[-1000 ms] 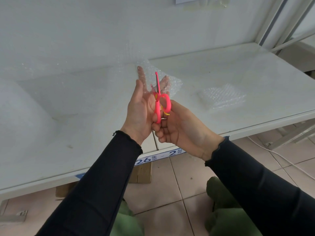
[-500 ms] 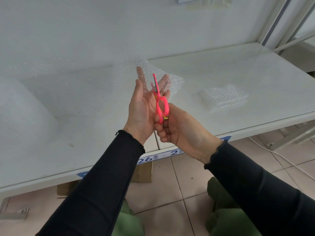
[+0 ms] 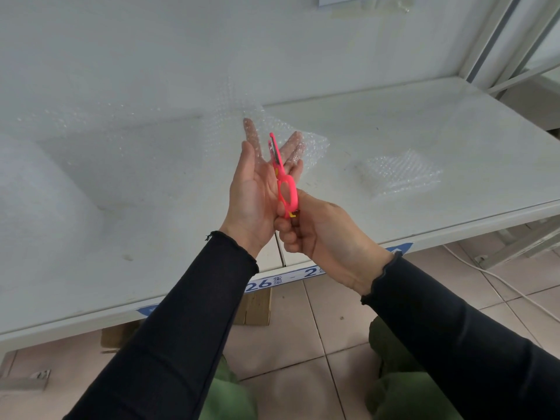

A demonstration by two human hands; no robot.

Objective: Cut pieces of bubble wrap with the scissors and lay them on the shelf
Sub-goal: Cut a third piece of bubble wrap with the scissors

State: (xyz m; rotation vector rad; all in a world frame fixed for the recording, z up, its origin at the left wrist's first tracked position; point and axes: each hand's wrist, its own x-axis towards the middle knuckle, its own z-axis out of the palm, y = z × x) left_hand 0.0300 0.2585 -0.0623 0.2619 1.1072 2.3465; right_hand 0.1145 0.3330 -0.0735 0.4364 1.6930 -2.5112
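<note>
My left hand [image 3: 253,192] is raised palm up over the white shelf [image 3: 378,122], holding the clear bubble wrap sheet [image 3: 312,144] draped over its fingers. My right hand [image 3: 321,234] grips the pink scissors [image 3: 285,189] by their handles, just right of the left palm. The blades point up and away, slightly apart, into the edge of the wrap between my left fingers. A cut piece of bubble wrap [image 3: 400,174] lies flat on the shelf to the right.
A large roll or sheet of bubble wrap [image 3: 39,189] covers the left of the shelf. A blue label strip [image 3: 312,274] runs along the shelf's front edge. Metal uprights [image 3: 500,40] stand at the back right. A white cable [image 3: 515,292] crosses the tiled floor.
The scissors have tilted a little to the left and their handles have come closer together. Both hands stay in nearly the same place.
</note>
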